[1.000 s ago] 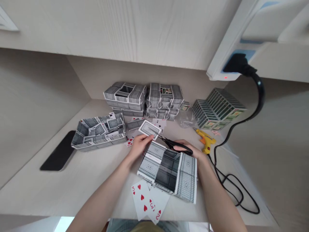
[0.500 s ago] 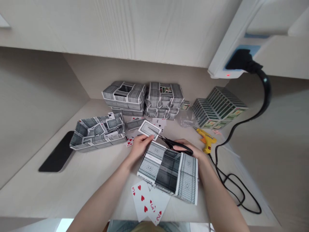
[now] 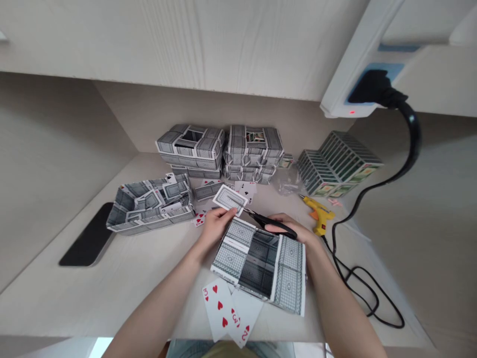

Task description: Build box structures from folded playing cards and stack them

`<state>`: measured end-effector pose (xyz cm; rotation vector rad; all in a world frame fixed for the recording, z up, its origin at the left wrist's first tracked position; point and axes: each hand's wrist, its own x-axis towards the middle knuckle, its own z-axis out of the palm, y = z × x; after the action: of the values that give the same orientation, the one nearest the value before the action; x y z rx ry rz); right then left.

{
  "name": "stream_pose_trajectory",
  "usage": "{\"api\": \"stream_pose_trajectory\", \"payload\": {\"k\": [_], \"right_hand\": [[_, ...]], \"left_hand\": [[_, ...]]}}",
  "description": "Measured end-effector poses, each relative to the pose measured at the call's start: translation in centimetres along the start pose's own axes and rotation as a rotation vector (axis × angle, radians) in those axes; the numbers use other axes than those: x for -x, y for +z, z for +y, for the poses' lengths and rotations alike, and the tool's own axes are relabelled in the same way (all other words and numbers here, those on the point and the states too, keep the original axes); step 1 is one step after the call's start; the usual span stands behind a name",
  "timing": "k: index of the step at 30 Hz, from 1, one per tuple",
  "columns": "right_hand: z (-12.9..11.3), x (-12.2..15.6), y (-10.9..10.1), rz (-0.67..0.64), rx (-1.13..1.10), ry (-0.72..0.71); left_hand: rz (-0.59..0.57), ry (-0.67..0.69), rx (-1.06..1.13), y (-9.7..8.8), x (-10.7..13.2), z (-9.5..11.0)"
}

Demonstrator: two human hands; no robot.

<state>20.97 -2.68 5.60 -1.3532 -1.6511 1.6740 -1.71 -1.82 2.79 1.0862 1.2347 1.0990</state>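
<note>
My left hand (image 3: 216,225) pinches a playing card (image 3: 224,198) by its near edge, patterned back facing up. Black-handled scissors (image 3: 274,223) sit in my right hand (image 3: 288,226), their blades reaching the card's right part. Between my forearms lies a box made of playing cards (image 3: 231,251), with a dark rectangular opening in its top. Several loose cards, among them a three of hearts (image 3: 216,303), stick out under its near side.
An open card-built tray (image 3: 149,226) holding cards stands at left beside a black phone (image 3: 87,238). Card-built boxes (image 3: 197,149) are stacked at the back. To the right are card packs (image 3: 341,164), a yellow glue gun (image 3: 318,215) and a black cable (image 3: 372,293); a power strip (image 3: 354,94) hangs above.
Almost nothing differs. The view has shifted very slightly; both hands, the card and the scissors keep nearly the same positions.
</note>
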Motion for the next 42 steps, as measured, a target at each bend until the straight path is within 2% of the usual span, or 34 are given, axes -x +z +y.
{"api": "stream_pose_trajectory", "payload": {"k": [42], "right_hand": [[0.35,0.03,-0.02,-0.045,-0.010,0.036]], "left_hand": [[-0.019,-0.018,-0.025,-0.31,-0.45,-0.49]]}}
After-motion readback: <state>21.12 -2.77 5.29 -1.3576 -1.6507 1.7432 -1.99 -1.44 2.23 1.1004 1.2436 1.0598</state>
